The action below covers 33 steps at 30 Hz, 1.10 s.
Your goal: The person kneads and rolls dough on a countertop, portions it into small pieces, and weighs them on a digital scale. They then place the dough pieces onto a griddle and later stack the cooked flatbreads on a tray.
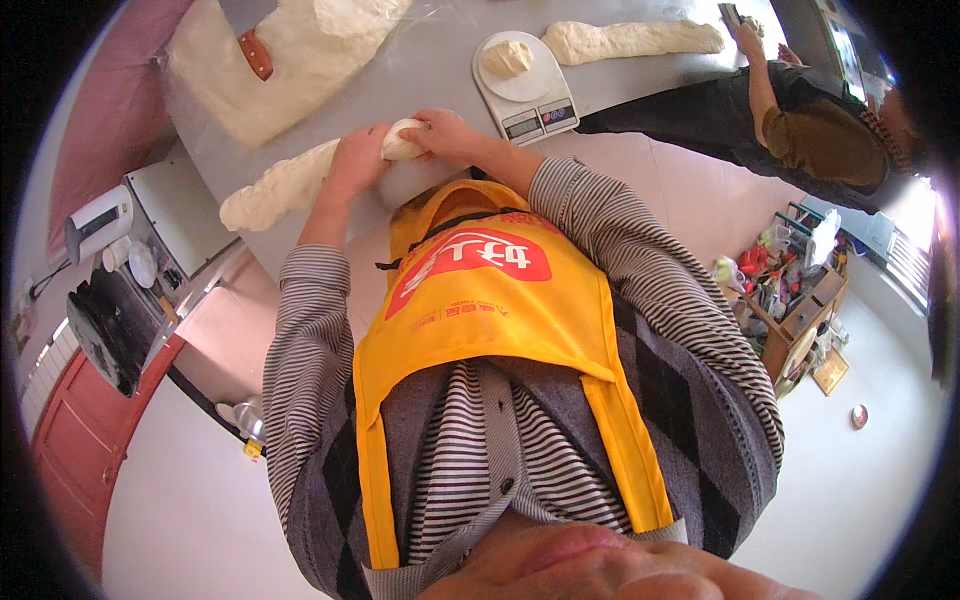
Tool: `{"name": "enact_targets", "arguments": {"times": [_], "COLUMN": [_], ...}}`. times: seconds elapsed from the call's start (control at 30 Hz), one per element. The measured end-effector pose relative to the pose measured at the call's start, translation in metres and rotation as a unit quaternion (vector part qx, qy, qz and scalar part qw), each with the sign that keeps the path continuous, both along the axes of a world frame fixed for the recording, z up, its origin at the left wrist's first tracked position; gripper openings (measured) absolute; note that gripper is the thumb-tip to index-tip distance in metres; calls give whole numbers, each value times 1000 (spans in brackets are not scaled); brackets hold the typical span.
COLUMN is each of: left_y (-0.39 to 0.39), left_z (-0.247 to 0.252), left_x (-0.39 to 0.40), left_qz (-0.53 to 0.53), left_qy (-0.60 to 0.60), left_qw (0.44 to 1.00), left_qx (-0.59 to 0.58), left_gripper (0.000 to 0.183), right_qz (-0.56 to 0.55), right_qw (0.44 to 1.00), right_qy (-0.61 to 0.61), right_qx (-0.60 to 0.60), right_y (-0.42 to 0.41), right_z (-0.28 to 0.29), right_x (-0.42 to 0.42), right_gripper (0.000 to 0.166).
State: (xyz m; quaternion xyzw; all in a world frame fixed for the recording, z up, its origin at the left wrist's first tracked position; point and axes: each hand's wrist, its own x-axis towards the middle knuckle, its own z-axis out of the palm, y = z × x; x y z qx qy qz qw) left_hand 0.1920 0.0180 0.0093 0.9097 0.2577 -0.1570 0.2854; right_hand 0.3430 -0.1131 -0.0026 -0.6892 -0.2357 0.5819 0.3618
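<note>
A long, lumpy roll of pale dough [289, 189] lies slantwise along the near edge of the metal table. My left hand [360, 159] grips the roll near its right part, fingers wrapped over it. Close beside it, my right hand [442, 136] pinches the roll's rounded right end between thumb and fingers. The stretch between the hands bulges up. Right of my right hand stands a white digital kitchen scale [525, 112] with a lump of dough [508, 59] on its round plate.
A large dough sheet [300, 82] lies at the upper left, with a wooden-handled cleaver [256, 54] on it. Behind the scale is another dough roll [637, 42]. A co-worker [817, 135] stands at the table's right, hands by a dark-edged tool. The metal table [442, 82] has a near edge by my apron.
</note>
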Motion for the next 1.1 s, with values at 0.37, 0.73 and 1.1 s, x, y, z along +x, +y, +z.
{"name": "enact_targets", "arguments": {"times": [0.37,0.73,1.1], "left_y": [-41,-49,-56], "left_z": [-21,-40,-46], "left_x": [10,10,9], "left_qz": [-52,-37,-20], "left_qy": [-135,-188,-205], "left_qw": [986,976,972], "left_qx": [78,102,113], "left_gripper": [77,71,68], "right_qz": [100,88,115], "right_qw": [928,959,988], "right_qy": [-339,-259,92], "right_qx": [117,81,35], "right_y": [-10,-18,-22], "right_z": [-28,-20,-21], "right_x": [-3,4,30], "right_gripper": [38,39,24]}}
